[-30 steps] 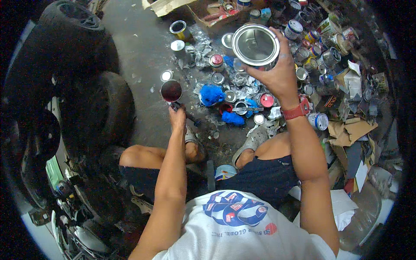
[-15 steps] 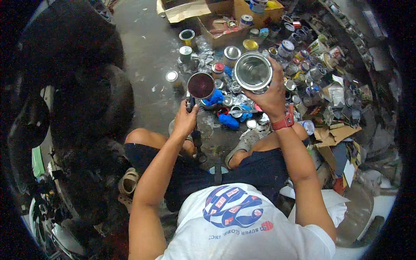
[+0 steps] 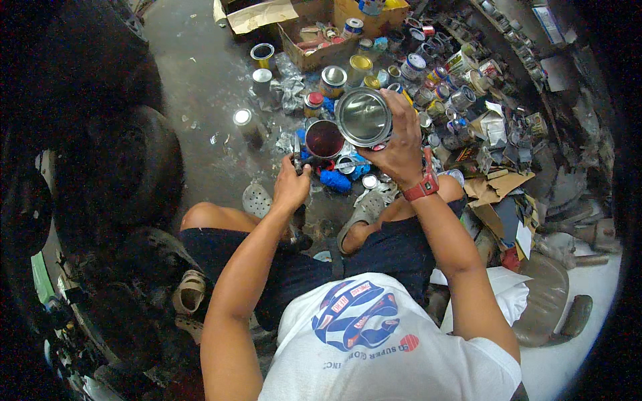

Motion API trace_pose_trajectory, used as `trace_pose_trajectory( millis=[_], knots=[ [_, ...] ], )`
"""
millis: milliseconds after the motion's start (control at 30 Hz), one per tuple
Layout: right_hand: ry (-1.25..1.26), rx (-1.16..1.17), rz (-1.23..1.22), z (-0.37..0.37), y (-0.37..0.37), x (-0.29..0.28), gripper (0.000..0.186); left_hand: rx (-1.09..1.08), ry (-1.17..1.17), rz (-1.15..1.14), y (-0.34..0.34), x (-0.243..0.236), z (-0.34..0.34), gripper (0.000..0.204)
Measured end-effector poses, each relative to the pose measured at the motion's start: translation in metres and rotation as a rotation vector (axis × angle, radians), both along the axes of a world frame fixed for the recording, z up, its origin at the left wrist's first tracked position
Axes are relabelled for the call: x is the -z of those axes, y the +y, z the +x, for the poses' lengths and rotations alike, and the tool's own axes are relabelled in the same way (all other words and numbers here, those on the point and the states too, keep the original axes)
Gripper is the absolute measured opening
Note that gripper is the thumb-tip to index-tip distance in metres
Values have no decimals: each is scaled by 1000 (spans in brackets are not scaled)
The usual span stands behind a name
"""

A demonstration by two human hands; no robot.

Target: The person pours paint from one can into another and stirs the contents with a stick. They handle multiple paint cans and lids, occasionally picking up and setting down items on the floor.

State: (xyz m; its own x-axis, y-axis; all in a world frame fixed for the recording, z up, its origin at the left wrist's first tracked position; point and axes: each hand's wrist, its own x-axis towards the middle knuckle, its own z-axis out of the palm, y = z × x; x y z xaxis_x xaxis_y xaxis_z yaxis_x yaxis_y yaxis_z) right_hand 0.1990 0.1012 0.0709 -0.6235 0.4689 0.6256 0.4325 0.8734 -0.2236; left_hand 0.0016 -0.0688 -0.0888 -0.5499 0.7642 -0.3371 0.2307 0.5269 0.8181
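Gripping a round, shiny metal can (image 3: 363, 119), the right hand (image 3: 402, 150) is spreading wide around it, fingers over the upper right side and thumb down near the lower edge. So the can is sitting just left of that palm, and up and to the right of the left hand (image 3: 293, 184). Its wide mouth is facing up toward the camera, a bit tilted.

Right beside it, on the left, a dark-red-stained round cup (image 3: 325, 140) is showing its open mouth. The left hand is closing around a black handle-like part next to that cup, and the cup is sitting up and to the right of the knuckles. Can't tell if can and cup are touching, they're overlapping from this angle.

Just below, some crumpled blue stuff (image 3: 334, 180) is lying on the floor (image 3: 207, 87). Farther out, a red-topped can (image 3: 313, 100) and a white-topped one (image 3: 242, 117) are standing around, and a cardboard box (image 3: 311, 61) is sitting up top.
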Motion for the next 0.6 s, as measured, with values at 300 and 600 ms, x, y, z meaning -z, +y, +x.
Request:
trace_pose_trajectory(
  millis=[300, 600],
  knots=[
    [25, 6, 47, -4, 1, 8, 118, 53, 22, -23, 2, 3, 4, 76],
    [107, -1, 136, -15, 2, 19, 113, 32, -7, -6, 5, 1, 5, 68]
  ],
)
